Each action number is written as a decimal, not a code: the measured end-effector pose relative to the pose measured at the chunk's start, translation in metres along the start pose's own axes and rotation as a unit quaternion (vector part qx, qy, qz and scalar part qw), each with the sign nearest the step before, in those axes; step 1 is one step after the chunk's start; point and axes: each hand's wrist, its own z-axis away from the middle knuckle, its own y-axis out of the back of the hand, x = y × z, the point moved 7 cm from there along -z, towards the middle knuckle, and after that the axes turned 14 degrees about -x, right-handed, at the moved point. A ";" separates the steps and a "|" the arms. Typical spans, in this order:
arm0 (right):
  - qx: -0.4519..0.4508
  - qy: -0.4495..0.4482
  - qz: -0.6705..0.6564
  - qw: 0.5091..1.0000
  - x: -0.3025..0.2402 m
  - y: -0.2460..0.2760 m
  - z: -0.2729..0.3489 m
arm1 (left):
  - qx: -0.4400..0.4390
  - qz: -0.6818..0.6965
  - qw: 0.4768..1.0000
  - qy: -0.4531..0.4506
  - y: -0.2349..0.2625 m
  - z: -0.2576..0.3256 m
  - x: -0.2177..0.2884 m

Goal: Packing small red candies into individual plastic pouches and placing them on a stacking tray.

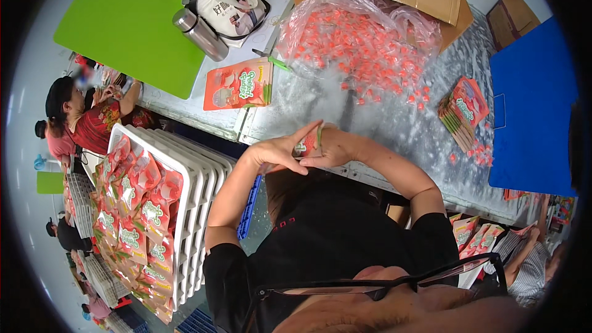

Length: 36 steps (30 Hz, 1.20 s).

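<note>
Two hands meet on one small pouch (308, 143), held upright just above the near edge of the bench (394, 117), close to your chest where you can see its mouth. Your left hand (277, 153) pinches one side and your right hand (336, 148) closes on the other, fingers shut on it. Ahead, a clear bag of red candies (357, 40) lies open within reach. A stack of flat pouches (462, 111) waits at your right, and filled ones fill the white crate (191, 185) at your left.

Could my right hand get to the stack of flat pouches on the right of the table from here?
Probably yes: the right hand has bare tabletop between it and the stack of pouches, though it and the left hand are holding a small pouch.
</note>
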 end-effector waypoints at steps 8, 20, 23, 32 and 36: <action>0.508 -0.154 0.148 0.834 0.132 0.046 0.053 | 0.180 0.166 0.967 -0.063 -0.006 0.013 -0.053; 0.244 -0.218 0.245 0.913 0.178 0.017 0.033 | 0.299 0.205 0.930 -0.059 -0.027 0.050 -0.063; 0.351 -0.112 -0.028 0.929 0.196 0.006 0.066 | 0.311 0.217 0.923 -0.066 -0.024 0.055 -0.073; 0.489 -0.023 -0.320 0.811 0.204 0.011 0.129 | 0.373 0.229 0.894 -0.094 -0.016 0.075 -0.084; 0.510 -0.009 -0.337 0.791 0.194 0.003 0.127 | 0.386 0.251 0.879 -0.123 -0.010 0.084 -0.089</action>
